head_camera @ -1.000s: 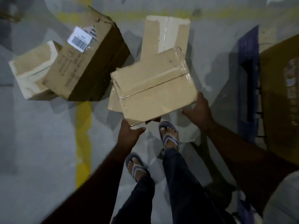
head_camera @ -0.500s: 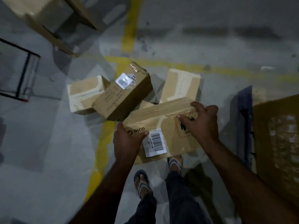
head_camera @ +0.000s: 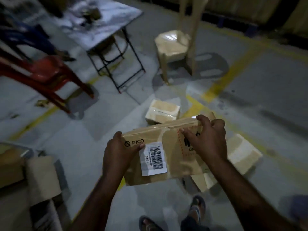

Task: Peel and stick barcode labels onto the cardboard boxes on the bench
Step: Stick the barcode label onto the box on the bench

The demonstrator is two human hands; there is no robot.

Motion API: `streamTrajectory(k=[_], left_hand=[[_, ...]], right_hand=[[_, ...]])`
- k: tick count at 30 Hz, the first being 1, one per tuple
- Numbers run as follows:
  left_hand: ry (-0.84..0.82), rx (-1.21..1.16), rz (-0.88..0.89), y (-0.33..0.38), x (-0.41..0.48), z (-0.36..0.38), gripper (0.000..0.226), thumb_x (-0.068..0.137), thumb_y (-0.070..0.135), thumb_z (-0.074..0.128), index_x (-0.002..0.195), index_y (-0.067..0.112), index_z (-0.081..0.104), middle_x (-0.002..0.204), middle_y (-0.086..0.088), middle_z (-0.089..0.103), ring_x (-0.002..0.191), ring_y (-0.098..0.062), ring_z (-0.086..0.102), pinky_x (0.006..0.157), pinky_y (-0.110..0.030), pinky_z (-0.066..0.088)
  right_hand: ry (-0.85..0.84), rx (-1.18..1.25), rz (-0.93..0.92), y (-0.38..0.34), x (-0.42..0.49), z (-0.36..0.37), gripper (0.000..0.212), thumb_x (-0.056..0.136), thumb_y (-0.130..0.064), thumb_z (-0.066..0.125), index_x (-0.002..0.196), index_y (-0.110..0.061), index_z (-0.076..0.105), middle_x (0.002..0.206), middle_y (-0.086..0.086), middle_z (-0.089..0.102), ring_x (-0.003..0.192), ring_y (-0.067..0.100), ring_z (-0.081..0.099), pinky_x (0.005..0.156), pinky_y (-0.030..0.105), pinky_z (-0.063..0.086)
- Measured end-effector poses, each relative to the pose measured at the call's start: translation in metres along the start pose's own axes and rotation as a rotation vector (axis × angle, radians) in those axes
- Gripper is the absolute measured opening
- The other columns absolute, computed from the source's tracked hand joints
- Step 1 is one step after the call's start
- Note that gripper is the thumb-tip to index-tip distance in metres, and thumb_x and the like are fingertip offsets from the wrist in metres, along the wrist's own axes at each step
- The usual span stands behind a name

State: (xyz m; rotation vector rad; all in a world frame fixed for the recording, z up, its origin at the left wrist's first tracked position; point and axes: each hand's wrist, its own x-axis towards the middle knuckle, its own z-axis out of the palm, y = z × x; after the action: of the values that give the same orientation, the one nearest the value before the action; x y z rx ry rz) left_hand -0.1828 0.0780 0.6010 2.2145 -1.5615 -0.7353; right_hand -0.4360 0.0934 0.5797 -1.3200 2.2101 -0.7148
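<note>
The left hand [head_camera: 118, 155] grips the left end of a cardboard box [head_camera: 174, 161], thumb across its face; the right hand [head_camera: 207, 143] clamps the far right edge, fingers curled over the top; the box is held above the floor [head_camera: 93, 130], a barcode label [head_camera: 154, 158] stuck beside the left thumb; other taped boxes [head_camera: 162, 112] lie on the floor just beyond.

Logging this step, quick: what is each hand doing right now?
Left hand: gripping the left end of the cardboard box.
Right hand: gripping the same box's right end, fingers curled over its top edge.
</note>
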Motion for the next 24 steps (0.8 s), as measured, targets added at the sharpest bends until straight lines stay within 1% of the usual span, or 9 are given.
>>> streamTrajectory(k=[4,9,13,15,17,18,19,21,24], left_hand=[[0.132,-0.026,-0.086,-0.052,-0.013,-0.105,0.079,0.069,0.047,0.085,0.130,0.008,0.052,0.117,-0.015,0.065,0.106,-0.031,0.061,0.071,-0.032,0.039],[0.348,-0.119,-0.212,-0.143,-0.051,-0.230,0.090,0.068,0.053,0.083,0.139,0.013,0.048,0.125,-0.012,0.064,0.115,-0.031,0.060,0.086,-0.037,0.049],[0.532,-0.153,-0.322,-0.215,-0.099,-0.309,0.066,0.058,0.068,0.077,0.106,0.025,0.060,0.093,0.002,0.072,0.087,-0.022,0.069,0.075,-0.041,0.057],[0.649,-0.196,-0.368,-0.239,-0.126,-0.339,0.061,0.058,0.064,0.080,0.099,0.023,0.061,0.088,0.005,0.070,0.082,-0.020,0.068,0.072,-0.034,0.055],[0.749,-0.230,-0.420,-0.261,-0.156,-0.368,0.047,0.067,0.044,0.086,0.096,0.019,0.058,0.083,0.009,0.066,0.079,-0.014,0.066,0.065,-0.022,0.049],[0.806,-0.215,-0.442,-0.270,-0.171,-0.381,0.047,0.068,0.043,0.086,0.097,0.021,0.056,0.082,0.012,0.064,0.079,-0.012,0.065,0.064,-0.021,0.049],[0.856,-0.180,-0.471,-0.280,-0.185,-0.393,0.054,0.066,0.052,0.083,0.103,0.024,0.055,0.086,0.011,0.066,0.084,-0.015,0.067,0.068,-0.023,0.052],[0.967,-0.117,-0.520,-0.300,-0.212,-0.412,0.079,0.061,0.067,0.076,0.125,0.026,0.054,0.111,-0.001,0.071,0.103,-0.024,0.067,0.082,-0.038,0.056],[1.129,-0.098,-0.642,-0.317,-0.247,-0.434,0.090,0.068,0.061,0.079,0.144,0.028,0.044,0.133,-0.005,0.062,0.120,-0.028,0.060,0.093,-0.042,0.052]], right_hand=[[-0.046,-0.095,-0.245,-0.115,-0.040,0.020,0.079,0.073,-0.065,0.070,0.140,-0.034,0.041,0.138,0.011,0.034,0.125,0.036,0.041,0.099,0.047,0.041],[-0.152,-0.093,-0.523,-0.245,-0.113,0.058,0.082,0.075,-0.067,0.067,0.144,-0.036,0.035,0.144,0.012,0.029,0.131,0.036,0.035,0.104,0.048,0.038],[-0.220,-0.042,-0.736,-0.331,-0.178,0.093,0.082,0.075,-0.067,0.066,0.144,-0.034,0.037,0.145,0.013,0.031,0.130,0.037,0.038,0.103,0.049,0.039],[-0.262,0.001,-0.824,-0.365,-0.207,0.110,0.083,0.074,-0.065,0.069,0.144,-0.033,0.039,0.144,0.013,0.032,0.129,0.038,0.040,0.102,0.051,0.042],[-0.313,0.055,-0.922,-0.400,-0.240,0.125,0.082,0.072,-0.065,0.070,0.143,-0.033,0.041,0.142,0.014,0.034,0.129,0.038,0.041,0.101,0.054,0.044],[-0.341,0.078,-0.967,-0.417,-0.257,0.132,0.082,0.072,-0.066,0.069,0.142,-0.035,0.041,0.142,0.013,0.035,0.130,0.038,0.040,0.101,0.054,0.043],[-0.371,0.092,-1.009,-0.433,-0.272,0.139,0.081,0.073,-0.067,0.068,0.143,-0.037,0.039,0.143,0.012,0.034,0.131,0.038,0.038,0.102,0.055,0.043],[-0.421,0.118,-1.094,-0.462,-0.304,0.151,0.081,0.074,-0.069,0.065,0.144,-0.039,0.036,0.147,0.010,0.032,0.133,0.036,0.036,0.104,0.055,0.041],[-0.476,0.190,-1.228,-0.500,-0.348,0.169,0.081,0.074,-0.070,0.062,0.144,-0.037,0.037,0.147,0.010,0.035,0.133,0.034,0.039,0.104,0.053,0.042]])
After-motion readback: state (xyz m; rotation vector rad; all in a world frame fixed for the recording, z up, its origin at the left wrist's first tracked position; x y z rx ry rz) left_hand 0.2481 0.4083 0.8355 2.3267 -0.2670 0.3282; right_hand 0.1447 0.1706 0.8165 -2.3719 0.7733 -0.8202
